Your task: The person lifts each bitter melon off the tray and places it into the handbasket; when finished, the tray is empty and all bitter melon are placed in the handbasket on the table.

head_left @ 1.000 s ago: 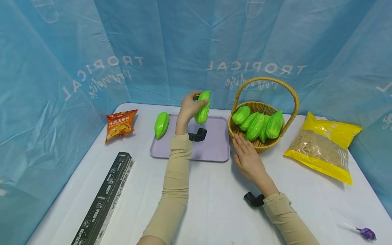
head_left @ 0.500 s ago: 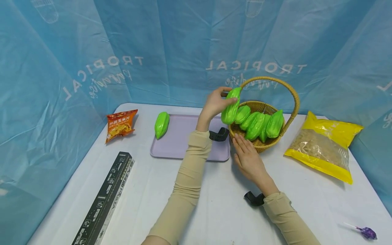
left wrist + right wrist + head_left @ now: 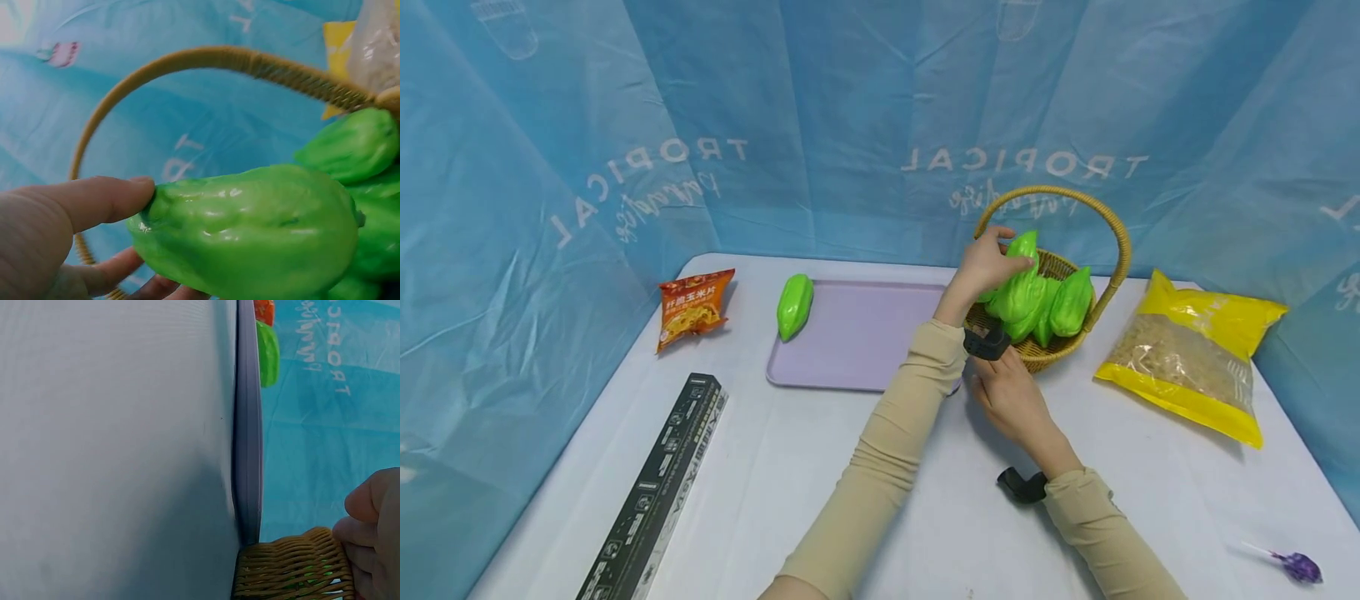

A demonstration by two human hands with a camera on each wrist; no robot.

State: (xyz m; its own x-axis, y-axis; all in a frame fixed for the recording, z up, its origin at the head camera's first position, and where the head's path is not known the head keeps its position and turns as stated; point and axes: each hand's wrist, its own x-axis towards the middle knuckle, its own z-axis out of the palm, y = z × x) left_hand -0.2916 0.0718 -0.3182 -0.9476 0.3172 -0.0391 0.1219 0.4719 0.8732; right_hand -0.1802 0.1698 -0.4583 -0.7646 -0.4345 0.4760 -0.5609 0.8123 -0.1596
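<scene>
My left hand point(image 3: 985, 265) pinches a bright green, ribbed gourd point(image 3: 250, 228) by its narrow end, thumb on one side and fingers on the other. The gourd is over the wicker basket point(image 3: 1039, 362), within the arch of its handle. Several similar green gourds point(image 3: 1071, 304) lie in the basket, partly covered by the held one and my hand. My right hand point(image 3: 1013, 404) rests its extended fingers against the basket's near left side; the left wrist covers some fingertips in the head view. Another green gourd point(image 3: 795, 307) lies at the left end of the lilac tray point(image 3: 865, 333).
An orange snack bag point(image 3: 695, 308) lies at the back left, with a long black box point(image 3: 651, 492) nearer. To the basket's right is a yellow bag point(image 3: 1195, 358). A purple lollipop point(image 3: 1298, 568) lies front right. A blue curtain point(image 3: 850, 125) hangs behind the white table.
My left hand has carried the gourd rightward from above the tray to the basket, lowering it slightly at the end. My right hand has stayed at the basket's side.
</scene>
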